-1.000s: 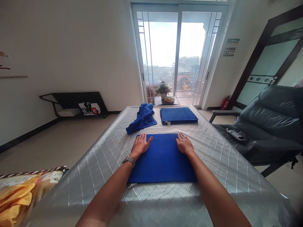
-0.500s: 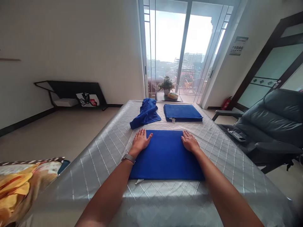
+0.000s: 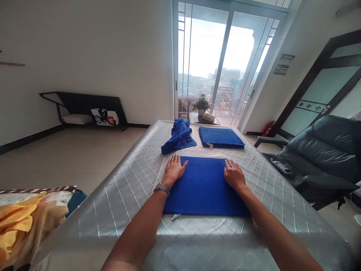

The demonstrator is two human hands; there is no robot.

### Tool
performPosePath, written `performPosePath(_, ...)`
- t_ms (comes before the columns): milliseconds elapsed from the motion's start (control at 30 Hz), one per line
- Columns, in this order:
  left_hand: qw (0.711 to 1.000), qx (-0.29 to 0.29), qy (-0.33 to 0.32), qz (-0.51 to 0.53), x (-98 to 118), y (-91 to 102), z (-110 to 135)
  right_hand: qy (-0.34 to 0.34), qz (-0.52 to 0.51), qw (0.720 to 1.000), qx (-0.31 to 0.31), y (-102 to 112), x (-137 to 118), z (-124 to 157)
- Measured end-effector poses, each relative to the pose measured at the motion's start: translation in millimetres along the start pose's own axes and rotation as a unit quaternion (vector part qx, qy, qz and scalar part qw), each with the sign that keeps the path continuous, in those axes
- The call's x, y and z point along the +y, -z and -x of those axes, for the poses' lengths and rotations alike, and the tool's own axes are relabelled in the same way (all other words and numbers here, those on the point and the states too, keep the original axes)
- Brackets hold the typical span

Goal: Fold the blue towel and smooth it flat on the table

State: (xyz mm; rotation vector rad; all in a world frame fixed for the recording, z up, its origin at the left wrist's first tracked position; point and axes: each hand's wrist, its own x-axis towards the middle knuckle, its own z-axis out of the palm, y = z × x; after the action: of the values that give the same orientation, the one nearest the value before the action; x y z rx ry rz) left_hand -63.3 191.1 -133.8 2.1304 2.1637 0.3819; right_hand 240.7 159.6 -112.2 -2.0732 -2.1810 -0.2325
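A blue towel [image 3: 205, 188], folded into a flat rectangle, lies in front of me on a silver quilted cover [image 3: 135, 169]. My left hand [image 3: 174, 170] rests flat on its far left corner, fingers stretched out and thumb spread. On the far right corner lies my right hand [image 3: 234, 174], also flat with fingers extended. A white tag sticks out at the towel's near left edge. Beyond the hands, a crumpled blue towel [image 3: 180, 135] lies at the left, and a neat stack of folded blue towels [image 3: 221, 137] sits at the right.
A dark recliner [image 3: 324, 154] with a power strip [image 3: 282, 166] on its seat stands at right. Behind the covered surface is a small table with a potted plant [image 3: 202, 104]. Patterned bedding [image 3: 34, 218] lies at lower left. A black rack [image 3: 93, 105] stands by the wall.
The view has shifted slightly, so things sit a little further right in the picture. Both hands stay flat at the towel's far corners; the towels look unchanged.
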Motion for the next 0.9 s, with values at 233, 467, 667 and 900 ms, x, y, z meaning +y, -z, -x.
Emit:
performPosePath(233,1.000,0.018,-0.007,0.001,-3.1,-4.5,-0.9,-0.003,-0.053,0.993,-0.107,-6.8,-0.3,19.4)
performPosePath(467,0.999,0.008,-0.013,-0.031,-2.6,-1.9,1.2,-0.008,-0.084,0.989,-0.122,-0.8,-0.2,21.4)
performPosePath(667,0.997,0.006,0.007,-0.080,1.0,5.0,5.8,-0.017,-0.103,0.990,-0.093,1.4,-4.0,27.2)
performPosePath(900,0.982,-0.010,-0.170,-0.074,87.6,2.7,25.3,-0.022,-0.134,0.988,-0.076,0.0,-4.5,27.9)
